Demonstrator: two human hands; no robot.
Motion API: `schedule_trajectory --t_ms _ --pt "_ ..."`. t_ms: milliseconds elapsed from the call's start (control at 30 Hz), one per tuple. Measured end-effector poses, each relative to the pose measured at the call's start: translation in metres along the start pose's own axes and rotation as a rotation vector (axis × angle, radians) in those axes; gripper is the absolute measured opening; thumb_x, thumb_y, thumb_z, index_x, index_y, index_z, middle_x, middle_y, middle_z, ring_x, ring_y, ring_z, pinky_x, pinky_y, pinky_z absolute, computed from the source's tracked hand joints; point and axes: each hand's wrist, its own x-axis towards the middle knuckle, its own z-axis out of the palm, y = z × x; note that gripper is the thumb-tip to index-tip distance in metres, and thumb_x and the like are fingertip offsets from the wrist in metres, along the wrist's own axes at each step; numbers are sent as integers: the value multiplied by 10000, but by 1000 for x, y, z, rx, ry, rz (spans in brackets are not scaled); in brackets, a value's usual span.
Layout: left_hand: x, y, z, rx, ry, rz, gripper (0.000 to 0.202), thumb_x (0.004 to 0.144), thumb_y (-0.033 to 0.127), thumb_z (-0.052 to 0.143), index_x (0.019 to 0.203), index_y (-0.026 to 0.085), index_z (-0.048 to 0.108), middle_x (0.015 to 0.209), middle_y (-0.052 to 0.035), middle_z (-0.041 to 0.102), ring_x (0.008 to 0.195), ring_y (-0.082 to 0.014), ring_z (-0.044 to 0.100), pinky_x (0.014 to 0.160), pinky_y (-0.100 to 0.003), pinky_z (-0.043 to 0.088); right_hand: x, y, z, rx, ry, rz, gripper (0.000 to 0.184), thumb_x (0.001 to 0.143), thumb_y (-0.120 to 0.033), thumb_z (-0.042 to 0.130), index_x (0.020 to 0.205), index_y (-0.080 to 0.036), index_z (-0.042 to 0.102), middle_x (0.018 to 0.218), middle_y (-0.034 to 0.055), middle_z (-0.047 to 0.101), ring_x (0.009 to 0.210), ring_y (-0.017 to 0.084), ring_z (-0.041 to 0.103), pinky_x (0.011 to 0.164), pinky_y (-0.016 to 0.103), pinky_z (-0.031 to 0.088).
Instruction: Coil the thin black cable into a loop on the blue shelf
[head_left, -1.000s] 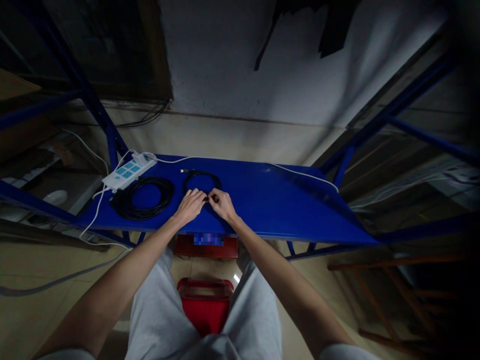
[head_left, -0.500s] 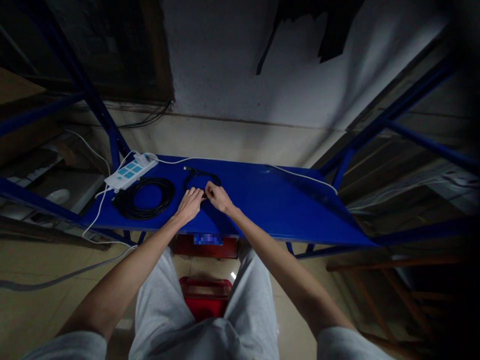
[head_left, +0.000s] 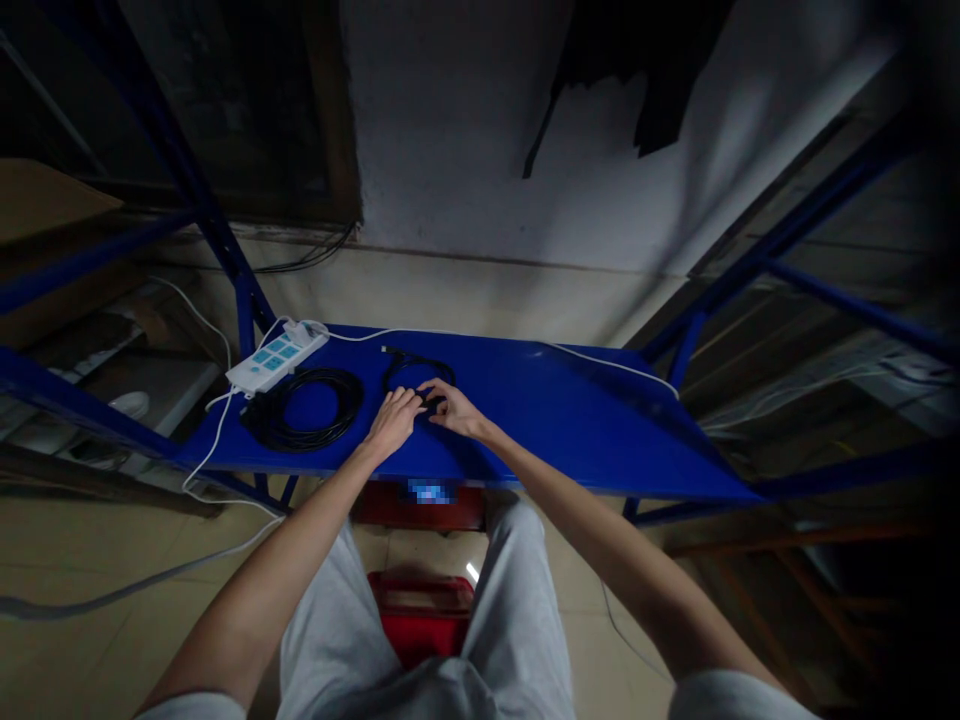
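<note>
The black USB cable (head_left: 441,362) is looping forward of my fingers on the table (head_left: 555,420); left hand (head_left: 394,420) is covering its near side, right hand (head_left: 456,410) sitting curved alongside; whether either's gripping, I can't tell.

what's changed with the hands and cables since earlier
The right hand has opened from a pinch, thumb and fingers now further apart; whether it grips the small black cable is unclear. The camera view has tipped, so the scene sits slightly lower. The left hand stays at that cable; the larger coil and power strip lie as before.
</note>
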Motion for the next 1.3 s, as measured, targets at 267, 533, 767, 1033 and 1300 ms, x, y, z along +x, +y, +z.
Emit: schedule_trajectory --t_ms 267,533,767,1033,1300 --pt "-3 5 -7 -28 -19 17 203 1011 179 404 1082 173 595 1099 -118 612 1069 -283 518 890 -425 429 -6 -6 9 18 143 4 608 674 -262 782 1241 -205 574 916 16 654 607 113 577 513 213 457" --pt "-1 3 -3 -16 -66 40 265 976 144 433 1180 183 597 1104 -111 609 1075 -277 524 907 -428 435 -7 3 16 175 230 31 438 628 -407 853 936 -157 668 916 71 674 638 162 625 511 262 497" --pt "0 -1 0 -99 -90 7 293 953 136 458 1216 165 584 1124 -118 587 1083 -271 518 927 -421 449 -14 10 30 31 364 -64 293 764 -442 765 859 -184 664 922 63 697 890 218 659 788 317 531" --pt "7 9 4 -225 -46 -62 227 874 265 635 1092 210 664 1097 -79 632 1052 -266 574 926 -435 463 -11 20 30 6 373 7 257 752 -377 780 737 -180 615 766 25 652 662 169 580 621 272 460" --pt "18 13 22 -380 32 -198 144 870 139 590 874 188 725 920 -50 720 936 -216 641 885 -373 472 -13 18 28 -174 537 -93 232 838 -383 749 750 -173 703 957 58 567 814 170 584 711 293 503"
